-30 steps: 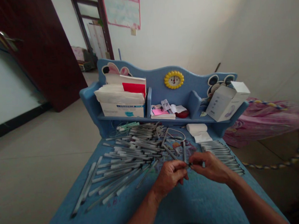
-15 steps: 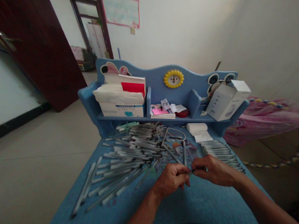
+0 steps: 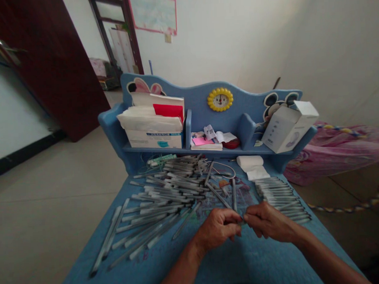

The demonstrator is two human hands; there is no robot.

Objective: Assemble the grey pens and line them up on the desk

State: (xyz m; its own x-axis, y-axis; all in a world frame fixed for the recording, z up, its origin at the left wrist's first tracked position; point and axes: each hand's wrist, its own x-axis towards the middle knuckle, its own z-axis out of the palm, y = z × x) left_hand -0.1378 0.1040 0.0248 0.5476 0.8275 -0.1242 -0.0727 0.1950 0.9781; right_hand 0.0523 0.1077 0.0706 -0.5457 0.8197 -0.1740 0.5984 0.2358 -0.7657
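My left hand [image 3: 217, 230] and my right hand [image 3: 267, 223] meet over the blue desk [image 3: 251, 265], fingertips pinched together on a thin grey pen [image 3: 242, 219] between them. Most of that pen is hidden by the fingers. A loose heap of grey pens [image 3: 166, 193] spreads over the desk to the left of my hands. A neat row of grey pens [image 3: 281, 196] lies just right of my right hand. Two single pens [image 3: 233, 194] lie just beyond my fingers.
The desk's blue shelf [image 3: 205, 151] holds a carton of papers [image 3: 152, 124], small notes [image 3: 205, 141] and a tilted white box [image 3: 286, 127]. A yellow clock [image 3: 220, 100] sits on the backboard. Folded white cloth [image 3: 252, 166] lies under the shelf. Pink fabric [image 3: 337, 150] is at right, a dark door [image 3: 54, 68] at left.
Both hands have drawn slightly nearer to me and closer together, still pinching the pen. The heaps of pens have not moved.
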